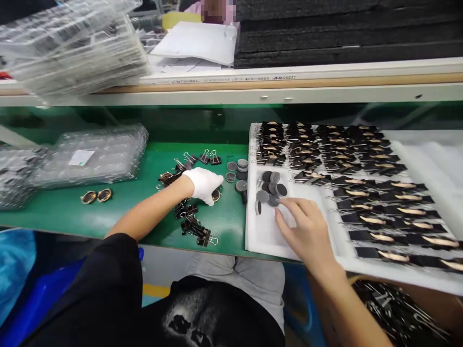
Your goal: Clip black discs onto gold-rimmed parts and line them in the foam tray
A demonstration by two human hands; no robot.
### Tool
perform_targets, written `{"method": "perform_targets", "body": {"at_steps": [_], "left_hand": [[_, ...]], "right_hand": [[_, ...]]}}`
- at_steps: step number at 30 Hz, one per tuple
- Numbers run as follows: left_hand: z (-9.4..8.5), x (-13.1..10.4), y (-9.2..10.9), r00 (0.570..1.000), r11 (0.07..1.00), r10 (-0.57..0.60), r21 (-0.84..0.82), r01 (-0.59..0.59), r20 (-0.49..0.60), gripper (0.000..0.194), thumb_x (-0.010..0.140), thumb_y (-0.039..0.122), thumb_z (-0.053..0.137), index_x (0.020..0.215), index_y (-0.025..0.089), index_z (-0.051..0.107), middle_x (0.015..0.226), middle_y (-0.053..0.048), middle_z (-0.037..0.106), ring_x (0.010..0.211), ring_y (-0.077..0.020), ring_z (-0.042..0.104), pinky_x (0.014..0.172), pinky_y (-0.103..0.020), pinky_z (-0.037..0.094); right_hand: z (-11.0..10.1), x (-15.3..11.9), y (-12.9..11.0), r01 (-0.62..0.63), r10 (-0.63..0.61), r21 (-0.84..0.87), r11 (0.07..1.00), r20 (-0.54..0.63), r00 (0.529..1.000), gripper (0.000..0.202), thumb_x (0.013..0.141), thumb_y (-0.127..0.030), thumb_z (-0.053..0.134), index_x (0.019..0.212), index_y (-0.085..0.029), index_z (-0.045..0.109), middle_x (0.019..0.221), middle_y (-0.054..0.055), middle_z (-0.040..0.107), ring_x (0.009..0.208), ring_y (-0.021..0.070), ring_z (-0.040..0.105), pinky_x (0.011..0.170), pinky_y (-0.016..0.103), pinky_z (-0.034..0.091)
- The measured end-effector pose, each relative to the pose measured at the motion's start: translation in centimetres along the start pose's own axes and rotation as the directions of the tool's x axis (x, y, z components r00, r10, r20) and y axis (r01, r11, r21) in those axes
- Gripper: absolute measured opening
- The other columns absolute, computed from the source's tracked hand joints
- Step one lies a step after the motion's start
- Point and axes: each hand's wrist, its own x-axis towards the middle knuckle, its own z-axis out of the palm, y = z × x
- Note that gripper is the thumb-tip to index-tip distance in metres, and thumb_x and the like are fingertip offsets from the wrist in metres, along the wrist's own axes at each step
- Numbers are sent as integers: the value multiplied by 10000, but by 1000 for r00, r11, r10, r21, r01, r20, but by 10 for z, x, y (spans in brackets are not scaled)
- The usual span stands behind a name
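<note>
My left hand, in a white glove, is closed over the green table with a round gold-rimmed piece at its fingertips; the glove hides part of it. Black binder clips lie around and below that hand. My right hand is bare and reaches over the white foam tray. Its thumb and forefinger pinch a dark grey disc at the edge of a loose pile of discs. More grey round discs sit on the table between my hands.
Rows of clipped black pieces fill the tray's right side. Clear plastic trays and a gold-rimmed pair of round pieces lie left. A shelf edge crosses above the table. A container of clips stands below, right.
</note>
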Motion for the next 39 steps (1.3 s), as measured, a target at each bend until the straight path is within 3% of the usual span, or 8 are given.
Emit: {"method": "perform_targets", "body": {"at_steps": [8,14,18,21,24,29,34,39], "left_hand": [[7,4,7,991,995,92,-38,-96,-95,446,696,319,778,1101,154,691,995,-193,765,879,-389,751,717,-419,558],[7,6,3,991,992,122,-21,-124,-45,411,794,408,680,1142,191,704,950,-166,764,813,-342,731,662,-382,519],[9,10,-4,972,973,226,-38,-228,-59,288,907,446,554,1007,240,728,932,-125,767,785,-299,715,605,-339,452],[4,12,-14,967,949,233,-193,-248,-99,293,935,433,497,835,229,683,809,-72,760,670,-237,691,577,-310,427],[-4,13,-24,958,810,183,-518,-274,-221,320,979,405,416,837,216,631,676,-18,738,602,-178,689,594,-272,463],[-5,20,-33,935,424,142,-834,-354,-325,210,970,292,451,1109,182,564,782,-47,788,705,-184,751,633,-273,558],[2,27,-29,924,129,210,-928,-350,-320,259,904,172,532,1163,162,531,880,-76,787,822,-184,777,742,-307,614],[-4,24,-26,934,29,220,-956,-293,-280,322,865,141,556,1186,161,552,886,-50,758,894,-189,769,772,-309,606]], "right_hand": [[0,41,24,215,-99,-208,954,458,883,372,941,-274,735,1284,-143,672,1064,136,664,951,301,610,798,416,501],[4,60,33,397,-275,-150,906,505,818,192,1018,-209,623,1155,-171,751,992,120,684,909,260,624,771,392,506],[-3,72,32,107,-147,140,984,319,936,236,1043,-251,570,1117,-164,777,1039,118,754,931,234,709,805,369,580],[3,87,18,-230,113,407,884,291,950,251,1015,-297,618,1169,-206,794,1012,71,803,866,214,758,760,348,629],[17,106,3,-253,142,541,802,240,960,226,951,-316,723,1147,-250,815,1099,62,814,981,241,775,859,396,658],[44,121,-6,90,-76,407,909,-49,996,203,963,-212,713,1132,-264,811,1185,82,790,1055,236,766,934,421,658],[66,107,-4,214,-201,328,920,-74,977,311,978,-126,652,1243,-255,753,1251,124,755,1103,248,753,884,407,675],[68,99,-8,187,-199,386,903,-10,980,360,971,-134,664,1306,-258,714,1265,138,742,1120,272,734,910,454,653]]}}
